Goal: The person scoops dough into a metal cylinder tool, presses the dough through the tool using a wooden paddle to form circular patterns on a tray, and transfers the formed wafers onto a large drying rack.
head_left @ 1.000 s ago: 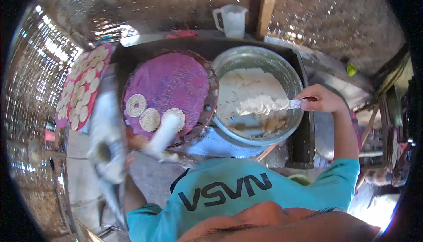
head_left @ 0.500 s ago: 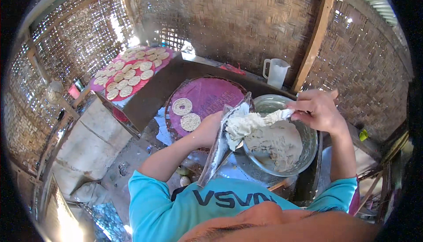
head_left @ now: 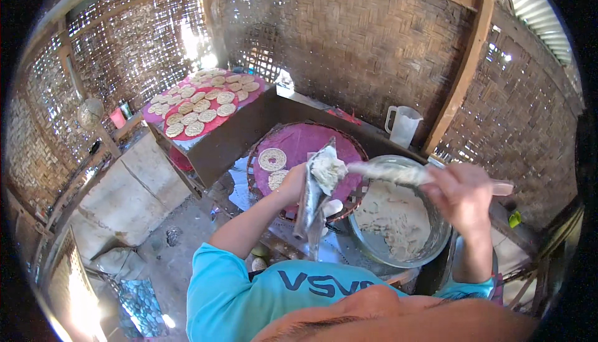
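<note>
My left hand [head_left: 291,185] grips a long metal holder [head_left: 307,211], with pale dough [head_left: 327,171] in its upper end. My right hand [head_left: 460,194] is closed on a flat spatula [head_left: 398,172] coated with dough, blurred by motion, its tip beside the holder's mouth. Below the holder lies a round woven tray lined with purple sheet [head_left: 296,142], bearing lacy pale discs [head_left: 272,159]. To its right, under the spatula, sits a wide metal basin [head_left: 441,239] containing pale batter [head_left: 392,217].
A raised board with pink sheets [head_left: 249,102] holds several discs at back left. A plastic jug [head_left: 405,129] stands by the woven wall [head_left: 336,37], near a wooden post [head_left: 467,74]. Sacking [head_left: 140,192] and grey floor [head_left: 168,267] show at lower left.
My view has tilted up and swung from the tray. The metal holder came up over the tray; dough went into its mouth, and my right hand has since moved right with the spatula.
</note>
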A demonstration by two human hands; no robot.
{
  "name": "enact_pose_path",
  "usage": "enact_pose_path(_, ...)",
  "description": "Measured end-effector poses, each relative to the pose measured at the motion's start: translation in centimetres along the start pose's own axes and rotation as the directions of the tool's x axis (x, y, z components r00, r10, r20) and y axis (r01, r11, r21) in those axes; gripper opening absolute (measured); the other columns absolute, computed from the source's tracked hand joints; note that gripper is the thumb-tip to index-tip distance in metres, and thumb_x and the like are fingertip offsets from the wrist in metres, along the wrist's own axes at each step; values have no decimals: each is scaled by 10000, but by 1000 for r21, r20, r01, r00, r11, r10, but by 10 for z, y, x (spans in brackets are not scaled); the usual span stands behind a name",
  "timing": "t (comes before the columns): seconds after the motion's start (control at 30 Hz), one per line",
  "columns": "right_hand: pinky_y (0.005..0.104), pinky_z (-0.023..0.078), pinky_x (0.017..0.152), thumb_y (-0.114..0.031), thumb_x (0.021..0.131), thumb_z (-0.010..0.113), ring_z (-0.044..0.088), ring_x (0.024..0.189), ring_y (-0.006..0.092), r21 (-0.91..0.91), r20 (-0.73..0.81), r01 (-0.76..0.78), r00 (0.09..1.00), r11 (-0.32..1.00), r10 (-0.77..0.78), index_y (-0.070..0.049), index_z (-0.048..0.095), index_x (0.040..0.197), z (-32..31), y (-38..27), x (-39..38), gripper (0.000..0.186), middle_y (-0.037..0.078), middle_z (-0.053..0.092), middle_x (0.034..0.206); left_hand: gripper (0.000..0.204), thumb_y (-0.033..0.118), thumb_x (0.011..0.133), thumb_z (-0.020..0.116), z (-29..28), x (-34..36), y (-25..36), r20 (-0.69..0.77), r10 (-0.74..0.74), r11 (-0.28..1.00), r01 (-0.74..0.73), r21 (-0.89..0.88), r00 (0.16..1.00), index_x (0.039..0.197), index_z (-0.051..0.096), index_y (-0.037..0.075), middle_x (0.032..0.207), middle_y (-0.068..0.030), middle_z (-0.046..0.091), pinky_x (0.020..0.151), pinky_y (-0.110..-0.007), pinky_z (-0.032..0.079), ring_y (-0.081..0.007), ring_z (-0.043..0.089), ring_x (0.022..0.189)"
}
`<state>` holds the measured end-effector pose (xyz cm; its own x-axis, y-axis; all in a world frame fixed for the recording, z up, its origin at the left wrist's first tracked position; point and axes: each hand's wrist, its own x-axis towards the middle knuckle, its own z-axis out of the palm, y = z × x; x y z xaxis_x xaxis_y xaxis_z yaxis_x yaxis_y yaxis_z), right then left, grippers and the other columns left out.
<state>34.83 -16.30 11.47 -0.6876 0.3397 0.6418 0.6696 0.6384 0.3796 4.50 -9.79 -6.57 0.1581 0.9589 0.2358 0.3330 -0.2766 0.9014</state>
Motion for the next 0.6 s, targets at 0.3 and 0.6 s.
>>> enact_pose_path(0.3, 356, 436, 517, -207, 604, 714, 556, 597, 239, 245, 128, -78, 991, 966, 47, -125, 618, 812, 23, 17, -2, 243, 45, 526, 639, 392, 201, 751, 616, 12, 6, 4, 37, 98, 995, -97, -31, 994, 1097, 534, 34, 992, -148, 609, 820, -333, 431, -224, 579, 922)
enact_pose_path(0.6, 365, 430, 525, -277, 708, 636, 560, 610, 250, 184, 366, 61, 922, 981, -126, -118, 601, 873, 43, -15, 23, 232, 52, 508, 611, 449, 264, 670, 655, 25, 0, 33, 41, 16, 918, -31, 395, 999, 1043, 553, 37, 980, -184, 598, 812, -379, 443, -332, 573, 930)
